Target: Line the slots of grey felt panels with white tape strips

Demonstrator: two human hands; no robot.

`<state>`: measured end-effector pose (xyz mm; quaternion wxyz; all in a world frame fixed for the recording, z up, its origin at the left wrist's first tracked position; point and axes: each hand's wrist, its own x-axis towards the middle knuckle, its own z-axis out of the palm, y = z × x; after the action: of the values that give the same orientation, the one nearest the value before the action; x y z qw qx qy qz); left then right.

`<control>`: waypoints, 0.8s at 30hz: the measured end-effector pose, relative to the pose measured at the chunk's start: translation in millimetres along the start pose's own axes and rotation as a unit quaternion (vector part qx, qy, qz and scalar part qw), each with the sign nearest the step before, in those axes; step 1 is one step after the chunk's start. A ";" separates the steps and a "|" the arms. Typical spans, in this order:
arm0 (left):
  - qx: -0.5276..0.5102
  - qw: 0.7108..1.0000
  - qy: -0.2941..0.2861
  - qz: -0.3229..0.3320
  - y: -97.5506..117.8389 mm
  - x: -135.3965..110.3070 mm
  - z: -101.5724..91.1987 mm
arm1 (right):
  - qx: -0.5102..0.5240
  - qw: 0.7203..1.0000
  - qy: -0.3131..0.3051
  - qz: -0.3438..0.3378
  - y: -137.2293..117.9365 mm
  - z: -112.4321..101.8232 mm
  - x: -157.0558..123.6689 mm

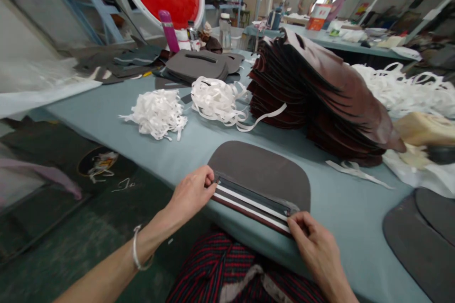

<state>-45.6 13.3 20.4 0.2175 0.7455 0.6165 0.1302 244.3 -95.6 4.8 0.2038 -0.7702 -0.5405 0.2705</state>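
Observation:
A dark grey rounded panel [261, 166] lies flat at the table's front edge. Along its near side run a black band, two white strips [252, 202] and a narrow dark red-brown edge. My left hand [194, 190] is closed, thumb and fingers pinched at the left end of the upper white strip. My right hand [316, 241] pinches at the right end of the strips, near the panel's lower right corner. My fingertips partly hide both ends, so I cannot tell whether the panel's edge is in the grip too.
Behind the panel lie a pile of short white strips [156, 112], a bundle of white tape [216, 99] and a tall stack of brown leather pieces [320, 90]. More grey panels sit at the back [195, 65] and right [423, 232]. A purple bottle [168, 31] stands behind.

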 end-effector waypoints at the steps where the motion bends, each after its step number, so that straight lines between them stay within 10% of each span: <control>1: 0.019 0.999 0.023 0.035 1.7 -3.5 2.5 | -0.004 1.000 0.007 0.002 -2.6 0.4 -0.7; 11: 0.229 0.945 0.072 0.224 2.9 -36.4 16.3 | -0.049 0.997 0.047 0.031 -15.0 0.7 -1.1; 24: 0.306 0.928 0.069 0.201 12.9 -55.5 32.4 | -0.166 0.984 0.049 0.045 -25.6 2.8 -0.1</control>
<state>-30.9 -48.0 2.5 -0.0945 0.8733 0.4772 0.0271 224.0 -87.0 18.2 0.0872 -0.8291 -0.5322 0.1473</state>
